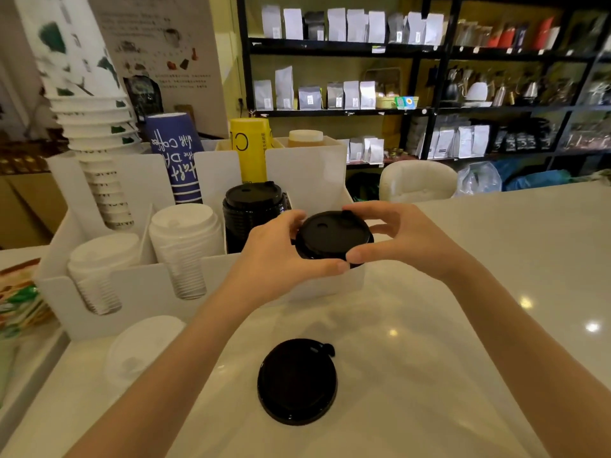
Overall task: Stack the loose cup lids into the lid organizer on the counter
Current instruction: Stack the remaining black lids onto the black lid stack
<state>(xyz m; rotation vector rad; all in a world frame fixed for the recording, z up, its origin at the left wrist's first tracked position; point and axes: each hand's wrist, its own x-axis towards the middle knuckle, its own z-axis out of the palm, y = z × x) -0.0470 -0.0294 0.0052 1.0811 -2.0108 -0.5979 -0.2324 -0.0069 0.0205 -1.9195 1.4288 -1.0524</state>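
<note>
A: Over the organizer's [139, 285] right front slot, both hands are on one black lid [332, 234]. Left hand [281, 249] pinches its near-left rim w/ thumb and fingers; right hand [396, 236] pinches the right rim the same way. Lid's level, sip hole up. Can't tell if there's a stack under it, since the hands and lid hide the slot.

B: How much is done?

A: Partly, I'd say. Black stack [253, 213] is already standing in the slot just left of the held lid, and two white stacks [185, 239] fill the slots further left. Left to do: one loose black lid [297, 381] flat on the counter [496, 259] near the person, plus a white lid pile [142, 352] at front left, blurry, just outside the organizer.

B: Anything in the way?

A: Not much. Cup columns, a white patterned one [96, 127], a blue one [175, 153] and a yellow one [249, 150], sit in the rear slots, clear of the hands. Slot walls are close on both sides, so the lid prob. needs to go down level or it'll catch.
</note>
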